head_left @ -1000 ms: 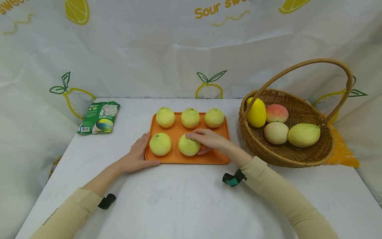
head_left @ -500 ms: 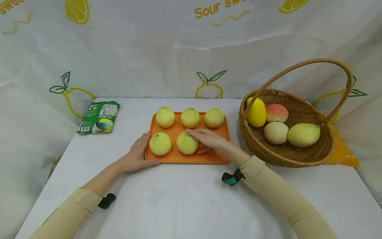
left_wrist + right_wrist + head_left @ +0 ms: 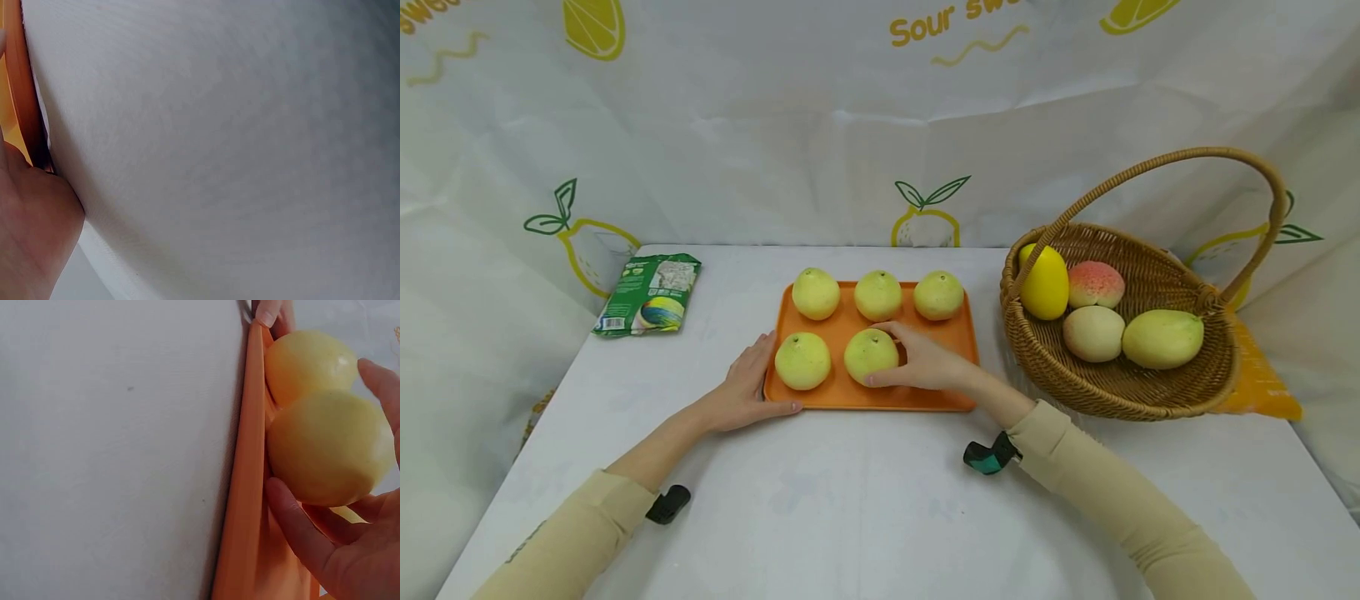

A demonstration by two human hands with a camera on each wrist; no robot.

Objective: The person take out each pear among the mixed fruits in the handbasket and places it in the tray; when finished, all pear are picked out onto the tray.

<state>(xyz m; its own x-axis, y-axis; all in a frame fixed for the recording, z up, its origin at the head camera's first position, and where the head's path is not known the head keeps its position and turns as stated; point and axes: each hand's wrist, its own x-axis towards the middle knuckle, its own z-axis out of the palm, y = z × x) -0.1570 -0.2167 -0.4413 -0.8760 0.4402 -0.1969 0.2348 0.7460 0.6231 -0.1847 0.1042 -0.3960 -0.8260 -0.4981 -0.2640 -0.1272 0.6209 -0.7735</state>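
Note:
My left hand (image 3: 741,396) rests at the left front corner of an orange tray (image 3: 925,400), fingers along its side and thumb by the front edge. In the left wrist view, that hand (image 3: 37,219) lies against the tray's rim. My right hand (image 3: 925,360) holds the right side of a pale yellow-green round fruit (image 3: 870,357), its thumb in front and fingers behind. The right wrist view shows curved fingers about this fruit (image 3: 328,447). Another such fruit (image 3: 802,361) sits left of it, and a row of three, one a back fruit (image 3: 878,296), stands behind.
To the right stands a tilted wicker basket (image 3: 1120,408) with a yellow fruit (image 3: 1045,283), a peach (image 3: 1096,284), a pale round fruit (image 3: 1094,334) and a green-yellow fruit (image 3: 1163,339). An orange packet (image 3: 1262,375) lies behind the basket. A green packet (image 3: 649,296) lies at the back left.
The front right fruit has shifted slightly left and back. My right hand has changed its hold, its thumb now low in front of the fruit. The left hand has stayed still.

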